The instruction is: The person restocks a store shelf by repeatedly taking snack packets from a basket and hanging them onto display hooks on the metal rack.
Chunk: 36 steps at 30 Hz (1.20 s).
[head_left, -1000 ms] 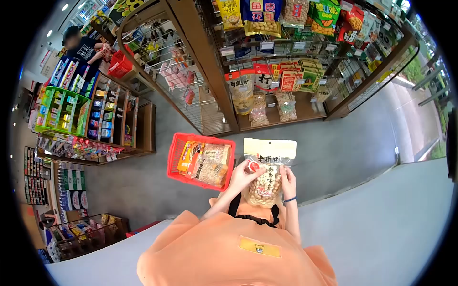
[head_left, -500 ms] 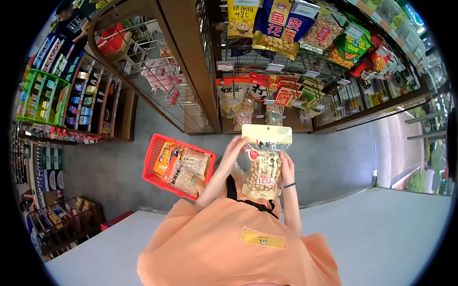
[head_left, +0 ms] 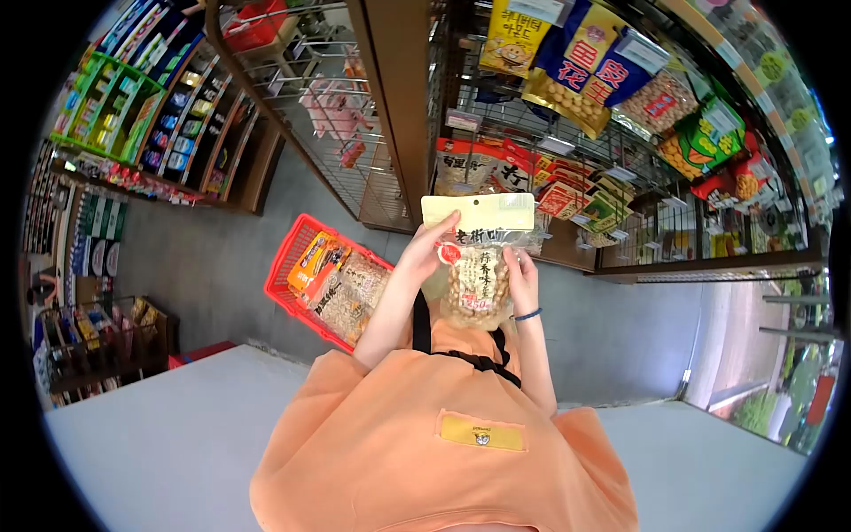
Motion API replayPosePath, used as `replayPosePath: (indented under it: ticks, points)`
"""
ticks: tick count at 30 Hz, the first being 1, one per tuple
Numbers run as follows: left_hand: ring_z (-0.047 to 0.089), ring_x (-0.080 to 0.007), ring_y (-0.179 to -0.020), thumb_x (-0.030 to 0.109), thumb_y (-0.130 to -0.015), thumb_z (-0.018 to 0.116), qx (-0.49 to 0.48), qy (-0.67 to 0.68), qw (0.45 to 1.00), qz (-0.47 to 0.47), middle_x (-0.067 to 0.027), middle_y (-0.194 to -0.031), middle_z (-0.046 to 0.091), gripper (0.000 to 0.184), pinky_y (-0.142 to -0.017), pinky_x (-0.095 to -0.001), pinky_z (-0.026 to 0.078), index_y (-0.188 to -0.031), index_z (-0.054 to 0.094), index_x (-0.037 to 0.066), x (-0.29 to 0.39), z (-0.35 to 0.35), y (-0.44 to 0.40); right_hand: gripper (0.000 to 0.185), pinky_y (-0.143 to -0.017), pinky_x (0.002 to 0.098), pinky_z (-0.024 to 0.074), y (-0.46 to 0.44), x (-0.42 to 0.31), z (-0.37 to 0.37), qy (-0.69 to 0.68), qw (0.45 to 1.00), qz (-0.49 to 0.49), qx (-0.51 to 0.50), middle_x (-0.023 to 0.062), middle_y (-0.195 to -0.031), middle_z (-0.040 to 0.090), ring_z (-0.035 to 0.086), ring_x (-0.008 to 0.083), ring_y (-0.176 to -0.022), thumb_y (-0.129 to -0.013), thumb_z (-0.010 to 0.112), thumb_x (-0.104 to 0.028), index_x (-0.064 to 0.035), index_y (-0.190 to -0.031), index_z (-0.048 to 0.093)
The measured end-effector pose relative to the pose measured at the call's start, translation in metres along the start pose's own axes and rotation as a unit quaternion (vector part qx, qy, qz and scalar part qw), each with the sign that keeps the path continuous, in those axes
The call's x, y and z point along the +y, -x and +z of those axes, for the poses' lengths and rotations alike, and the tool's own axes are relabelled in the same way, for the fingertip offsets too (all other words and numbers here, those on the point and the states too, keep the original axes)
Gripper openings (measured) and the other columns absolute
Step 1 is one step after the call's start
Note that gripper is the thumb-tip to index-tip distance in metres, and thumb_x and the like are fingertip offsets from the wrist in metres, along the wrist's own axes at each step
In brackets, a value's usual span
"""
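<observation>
A clear bag of nuts [head_left: 477, 288] with a cream top strip hangs upright in front of my body, held from both sides. My left hand [head_left: 429, 248] grips its upper left edge, thumb across the front. On the right edge, lower down, my right hand [head_left: 521, 277] pinches the bag, with a dark band around the wrist. A red basket [head_left: 282, 285] is beside my left forearm, which overlaps its right part. Inside lie an orange packet [head_left: 316, 263] and packs of nuts or grains [head_left: 352, 293].
Ahead stands a wire shelf rack [head_left: 709, 266] with hanging snack bags, among them a blue and gold one [head_left: 581, 71]. A brown post [head_left: 399, 106] rises left of it. Shelves of small packets [head_left: 182, 124] are at the far left, and another red basket [head_left: 255, 25] is at the upper left.
The bag has risen closer to the shelf rack, and my left hand has moved from its front to its upper left edge. The view has shifted, and the person at upper left is out of sight.
</observation>
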<state>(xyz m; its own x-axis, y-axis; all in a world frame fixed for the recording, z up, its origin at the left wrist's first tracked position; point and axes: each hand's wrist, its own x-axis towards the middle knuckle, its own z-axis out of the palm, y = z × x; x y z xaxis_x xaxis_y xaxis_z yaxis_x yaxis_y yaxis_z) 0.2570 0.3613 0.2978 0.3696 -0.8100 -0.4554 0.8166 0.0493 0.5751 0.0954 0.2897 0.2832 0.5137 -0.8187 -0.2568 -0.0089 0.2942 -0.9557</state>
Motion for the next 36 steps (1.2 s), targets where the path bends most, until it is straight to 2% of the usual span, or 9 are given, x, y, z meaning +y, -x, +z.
replayPosePath:
  ticks: [3,5,12,17,20,23,28,33,36]
  points:
    - [0.048,-0.0041,-0.06,0.021,-0.075,0.062,0.023,0.013,0.999,0.043,0.0028,-0.074,0.051,0.022,-0.05,-0.0192,0.04,-0.089,0.053,0.007,-0.006,-0.011,-0.007,0.02,-0.064,0.0174,0.0368,-0.012,-0.012,0.001,-0.003,0.999,-0.027,-0.03,-0.001,-0.079,0.055,0.047,0.0037,-0.073,-0.079,0.057,-0.016,0.0009,-0.089,0.055]
    - [0.053,-0.0118,-0.082,0.021,-0.077,0.059,0.032,0.011,0.999,0.042,-0.0034,-0.091,0.056,0.03,-0.072,-0.0264,0.043,-0.1,0.051,0.004,-0.009,-0.022,-0.015,0.015,-0.062,0.0168,0.0371,-0.024,-0.02,-0.004,0.003,0.993,-0.027,-0.116,-0.0015,-0.077,0.056,0.048,0.003,-0.07,-0.077,0.06,-0.013,-0.0009,-0.085,0.056]
    - [0.052,-0.0241,-0.093,0.022,-0.08,0.053,-0.041,0.213,0.976,-0.018,-0.0119,-0.101,0.054,0.032,-0.08,-0.035,0.042,-0.106,0.048,0.003,0.0,-0.01,-0.036,0.013,-0.056,0.0161,0.0374,-0.069,-0.052,0.015,0.079,0.983,-0.087,-0.141,-0.0006,-0.067,0.055,0.048,0.0029,-0.062,-0.072,0.064,-0.011,-0.0026,-0.072,0.054]
    - [0.052,-0.0242,-0.095,0.021,-0.081,0.052,-0.063,0.236,0.97,-0.01,-0.0122,-0.103,0.053,0.032,-0.081,-0.0361,0.042,-0.107,0.047,0.003,0.004,-0.003,-0.048,0.018,-0.059,0.0174,0.0408,-0.078,-0.087,0.033,0.113,0.982,-0.106,-0.109,0.0027,-0.077,0.059,0.052,0.0046,-0.068,-0.072,0.063,-0.007,0.0006,-0.086,0.055]
    - [0.051,-0.0242,-0.095,0.021,-0.081,0.052,-0.064,0.225,0.972,0.004,-0.0121,-0.104,0.052,0.032,-0.081,-0.0361,0.043,-0.108,0.046,0.004,0.001,-0.006,-0.06,0.034,-0.066,0.0212,0.0454,-0.092,-0.089,0.032,0.09,0.974,-0.135,-0.16,0.0048,-0.087,0.059,0.055,0.0089,-0.075,-0.071,0.061,-0.003,0.0019,-0.103,0.049]
    - [0.051,-0.0237,-0.095,0.021,-0.081,0.052,-0.077,0.229,0.97,-0.005,-0.0119,-0.104,0.052,0.033,-0.081,-0.0359,0.043,-0.109,0.045,0.005,-0.001,-0.009,-0.07,0.034,-0.066,0.0208,0.0447,-0.108,-0.081,0.03,0.101,0.971,-0.121,-0.178,0.005,-0.088,0.059,0.055,0.0086,-0.075,-0.071,0.062,-0.004,0.0025,-0.102,0.05]
    - [0.051,-0.0225,-0.095,0.023,-0.082,0.051,-0.102,0.231,0.968,-0.002,-0.0113,-0.103,0.053,0.033,-0.08,-0.0351,0.042,-0.108,0.046,0.005,0.003,-0.006,-0.075,0.023,-0.049,0.0179,0.0382,-0.122,-0.076,0.043,0.178,0.974,-0.111,-0.087,0.0002,-0.063,0.058,0.048,0.0041,-0.053,-0.065,0.07,-0.018,-0.0001,-0.076,0.061]
    - [0.052,-0.0211,-0.093,0.022,-0.081,0.053,-0.088,0.227,0.969,0.037,-0.0092,-0.103,0.053,0.033,-0.08,-0.0336,0.043,-0.108,0.046,0.005,0.006,-0.005,-0.09,0.02,-0.048,0.0177,0.0375,-0.131,-0.08,0.053,0.182,0.975,-0.113,-0.052,-0.0008,-0.061,0.056,0.048,0.0039,-0.052,-0.065,0.07,-0.016,-0.0004,-0.073,0.06]
    - [0.056,-0.0148,-0.082,0.024,-0.078,0.057,-0.078,0.233,0.968,0.046,-0.005,-0.093,0.056,0.031,-0.071,-0.0292,0.045,-0.103,0.048,0.007,0.007,0.001,-0.098,0.02,-0.047,0.0174,0.036,-0.134,-0.085,0.054,0.189,0.97,-0.148,-0.031,-0.0011,-0.06,0.056,0.047,0.003,-0.052,-0.065,0.07,-0.015,0.001,-0.073,0.061]
